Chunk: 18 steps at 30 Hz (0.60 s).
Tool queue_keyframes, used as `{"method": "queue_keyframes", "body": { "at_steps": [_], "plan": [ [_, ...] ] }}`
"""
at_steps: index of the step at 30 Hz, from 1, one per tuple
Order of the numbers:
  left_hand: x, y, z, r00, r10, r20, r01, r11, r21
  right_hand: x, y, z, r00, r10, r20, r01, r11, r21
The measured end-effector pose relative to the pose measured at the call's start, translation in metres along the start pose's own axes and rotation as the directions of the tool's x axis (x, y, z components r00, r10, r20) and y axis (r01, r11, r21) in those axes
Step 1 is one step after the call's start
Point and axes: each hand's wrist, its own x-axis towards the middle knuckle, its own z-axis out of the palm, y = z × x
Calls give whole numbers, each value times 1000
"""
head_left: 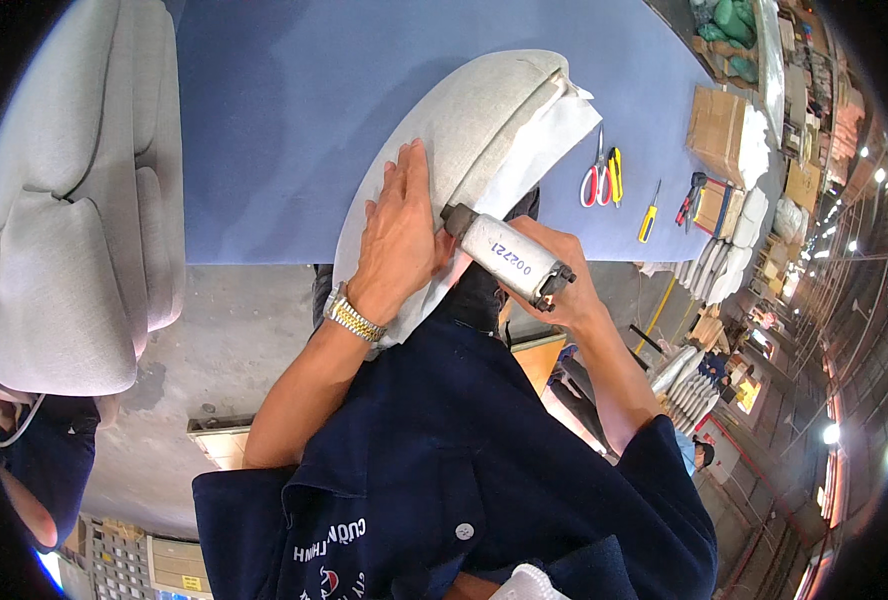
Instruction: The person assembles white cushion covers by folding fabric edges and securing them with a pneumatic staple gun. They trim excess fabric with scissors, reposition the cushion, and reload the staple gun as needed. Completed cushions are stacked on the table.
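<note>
A curved grey upholstered cushion (469, 110) lies tilted across the near edge of the blue table, its lower end close to my body. Its right side shows loose white lining (554, 140). My left hand (399, 235) rests flat on the grey fabric, fingers stretched out and the thumb near the seam. In my right hand (562, 265) is a silver staple gun (504, 253), with the fingers wrapped round its grip, mostly hidden behind its body. The gun's dark nose meets the cushion's edge beside my left thumb.
Red-handled scissors (596, 185), a yellow utility knife (616, 178) and a yellow screwdriver (649, 222) lie right of the cushion on the blue table (274, 130). Cardboard boxes (716, 130) stand at the right edge. A large grey cushion (64, 250) sits far left, with another person below it.
</note>
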Motion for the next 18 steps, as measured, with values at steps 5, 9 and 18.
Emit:
{"method": "queue_keyframes", "body": {
  "at_steps": [5,9,18],
  "plan": [
    [0,1,0,998,56,-9,-56,998,16,9,-10,0,995,96,31,-96,995,29],
    [6,-7,-14,981,190,46,-185,978,-100,11,-4,8,999,37,-34,-32,990,136],
    [-2,-73,-11,975,92,201,-9,926,-378,15,-8,8,998,47,-45,-42,993,113]
  ]
}}
